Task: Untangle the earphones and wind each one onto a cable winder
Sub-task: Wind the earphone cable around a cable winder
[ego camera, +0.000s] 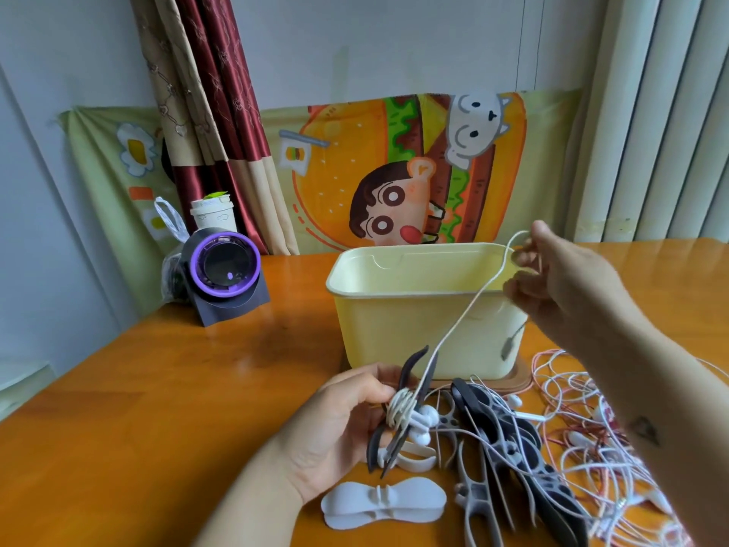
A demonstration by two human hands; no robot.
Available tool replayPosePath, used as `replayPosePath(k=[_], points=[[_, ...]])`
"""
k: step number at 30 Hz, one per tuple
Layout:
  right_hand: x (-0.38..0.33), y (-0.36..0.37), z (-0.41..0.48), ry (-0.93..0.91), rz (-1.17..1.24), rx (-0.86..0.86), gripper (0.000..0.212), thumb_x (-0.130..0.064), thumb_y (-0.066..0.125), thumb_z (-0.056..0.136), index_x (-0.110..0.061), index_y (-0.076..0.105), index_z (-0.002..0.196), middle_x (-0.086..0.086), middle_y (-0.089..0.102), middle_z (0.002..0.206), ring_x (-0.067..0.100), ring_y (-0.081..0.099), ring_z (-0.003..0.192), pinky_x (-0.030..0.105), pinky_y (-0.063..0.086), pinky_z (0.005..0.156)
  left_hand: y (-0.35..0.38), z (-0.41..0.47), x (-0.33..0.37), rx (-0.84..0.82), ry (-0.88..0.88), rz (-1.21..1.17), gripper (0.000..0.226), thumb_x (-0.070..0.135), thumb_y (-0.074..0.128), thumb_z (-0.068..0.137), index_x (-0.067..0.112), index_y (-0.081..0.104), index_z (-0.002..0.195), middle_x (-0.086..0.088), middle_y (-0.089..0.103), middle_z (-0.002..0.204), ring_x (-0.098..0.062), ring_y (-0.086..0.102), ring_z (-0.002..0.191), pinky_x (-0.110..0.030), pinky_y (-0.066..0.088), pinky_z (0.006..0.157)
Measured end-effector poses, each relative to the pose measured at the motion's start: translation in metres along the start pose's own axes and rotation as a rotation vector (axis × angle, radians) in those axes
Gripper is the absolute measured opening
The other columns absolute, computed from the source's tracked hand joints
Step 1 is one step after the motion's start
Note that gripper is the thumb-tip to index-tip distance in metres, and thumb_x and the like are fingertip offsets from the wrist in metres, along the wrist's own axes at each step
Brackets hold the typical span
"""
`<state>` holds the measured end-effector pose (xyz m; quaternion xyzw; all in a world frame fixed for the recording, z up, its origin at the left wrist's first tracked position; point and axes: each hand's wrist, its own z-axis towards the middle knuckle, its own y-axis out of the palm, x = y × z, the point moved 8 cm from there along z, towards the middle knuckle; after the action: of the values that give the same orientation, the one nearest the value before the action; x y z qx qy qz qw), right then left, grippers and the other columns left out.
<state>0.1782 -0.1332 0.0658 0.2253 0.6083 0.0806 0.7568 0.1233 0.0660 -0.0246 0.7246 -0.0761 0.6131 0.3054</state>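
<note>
My left hand point(339, 424) grips a dark cable winder point(410, 392) near the table's front, with white earphone cable point(457, 321) coiled round its middle and two white earbuds point(424, 426) hanging at its side. The cable rises taut to my right hand point(560, 278), which pinches it above the yellow tub's right rim. A grey plug point(509, 345) dangles below that hand. A tangle of white and red earphones point(584, 444) lies on the table at the right. A white winder point(384, 503) lies flat below my left hand.
A pale yellow tub point(394, 309) stands on a brown mat mid-table. Several dark and grey winders point(509, 456) are heaped beside the tangle. A purple-ringed device point(225, 270), a cup point(213, 217) and a plastic bag stand at the back left on the orange table point(157, 408).
</note>
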Motion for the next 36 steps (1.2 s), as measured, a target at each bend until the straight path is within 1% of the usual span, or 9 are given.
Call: replayPosePath(k=[3, 5, 11, 15, 17, 19, 22, 26, 36], points=[[0.025, 0.016, -0.01, 0.378, 0.441, -0.113, 0.035, -0.028, 0.034, 0.103, -0.013, 0.045, 0.074, 0.003, 0.064, 0.061, 0.004, 0.055, 0.04, 0.021, 0.053, 0.048, -0.001, 0.001, -0.002, -0.002, -0.019, -0.029, 0.033, 0.02, 0.067, 0.056, 0.01, 0.072, 0.087, -0.015, 0.057, 0.081, -0.023, 0.053, 0.065, -0.028, 0.04, 0.053], [0.026, 0.02, -0.014, 0.412, 0.512, -0.13, 0.04, -0.027, 0.029, 0.104, -0.013, 0.043, 0.07, 0.011, 0.07, 0.071, 0.014, 0.071, 0.062, 0.032, 0.06, 0.057, 0.0, 0.0, -0.002, -0.013, -0.024, -0.047, 0.035, 0.019, 0.067, 0.057, 0.009, 0.07, 0.091, -0.015, 0.057, 0.08, -0.023, 0.055, 0.064, -0.03, 0.04, 0.058], [0.028, 0.038, -0.019, 0.179, 0.103, -0.205, 0.035, -0.023, 0.029, 0.104, -0.009, 0.05, 0.08, 0.019, 0.071, 0.093, 0.031, 0.07, 0.093, 0.042, 0.059, 0.077, 0.002, -0.005, 0.011, 0.0, 0.071, -0.206, 0.05, 0.008, 0.077, 0.054, 0.001, 0.069, 0.103, -0.019, 0.066, 0.078, -0.024, 0.063, 0.06, -0.029, 0.049, 0.058], [0.014, 0.063, -0.042, -0.302, -0.801, -0.342, 0.032, -0.028, 0.035, 0.101, -0.009, 0.06, 0.094, -0.008, 0.071, 0.096, 0.008, 0.065, 0.09, 0.027, 0.051, 0.085, -0.005, -0.01, 0.034, 0.02, 0.293, -0.465, 0.06, 0.011, 0.095, 0.036, 0.002, 0.077, 0.093, -0.015, 0.073, 0.087, -0.023, 0.072, 0.069, -0.029, 0.058, 0.057], [0.025, 0.081, -0.061, -0.42, -1.047, -0.488, 0.031, -0.032, 0.038, 0.099, -0.014, 0.064, 0.099, -0.01, 0.069, 0.094, 0.005, 0.062, 0.086, 0.027, 0.049, 0.08, -0.016, -0.012, 0.042, 0.075, 0.384, -0.537, 0.06, 0.012, 0.096, 0.034, 0.007, 0.079, 0.091, -0.009, 0.074, 0.091, -0.019, 0.072, 0.074, -0.029, 0.058, 0.059], [0.044, 0.092, -0.075, -0.4, -1.109, -0.648, 0.028, -0.033, 0.041, 0.099, -0.017, 0.063, 0.094, -0.002, 0.067, 0.084, 0.011, 0.061, 0.076, 0.033, 0.049, 0.072, -0.027, -0.014, 0.048, 0.152, 0.458, -0.554, 0.056, 0.014, 0.095, 0.036, 0.01, 0.079, 0.089, -0.006, 0.074, 0.09, -0.017, 0.071, 0.073, -0.026, 0.055, 0.058], [0.058, 0.103, -0.092, -0.411, -1.155, -0.811, 0.027, -0.032, 0.044, 0.099, -0.017, 0.052, 0.078, -0.001, 0.054, 0.063, 0.014, 0.047, 0.058, 0.025, 0.037, 0.054, -0.042, -0.015, 0.045, 0.315, 0.468, -0.596, 0.031, 0.019, 0.08, 0.058, 0.011, 0.078, 0.087, -0.005, 0.068, 0.081, -0.014, 0.062, 0.061, -0.019, 0.048, 0.051], [0.046, 0.106, -0.097, -0.461, -1.178, -0.816, 0.027, -0.034, 0.043, 0.099, -0.017, 0.053, 0.079, -0.003, 0.056, 0.066, 0.011, 0.045, 0.058, 0.023, 0.036, 0.055, -0.055, -0.014, 0.036, 0.486, 0.432, -0.556, 0.045, 0.022, 0.061, 0.073, 0.014, 0.062, 0.117, 0.001, 0.058, 0.079, -0.01, 0.054, 0.065, -0.018, 0.045, 0.059], [0.031, 0.109, -0.104, -0.518, -1.266, -0.829, 0.029, -0.032, 0.044, 0.098, -0.012, 0.054, 0.079, -0.001, 0.049, 0.059, 0.016, 0.044, 0.058, 0.025, 0.032, 0.054, -0.045, -0.013, 0.039, 0.495, 0.498, -0.116, 0.028, 0.019, 0.058, 0.082, 0.014, 0.063, 0.11, -0.003, 0.072, 0.101, -0.013, 0.065, 0.086, -0.031, 0.05, 0.076]])
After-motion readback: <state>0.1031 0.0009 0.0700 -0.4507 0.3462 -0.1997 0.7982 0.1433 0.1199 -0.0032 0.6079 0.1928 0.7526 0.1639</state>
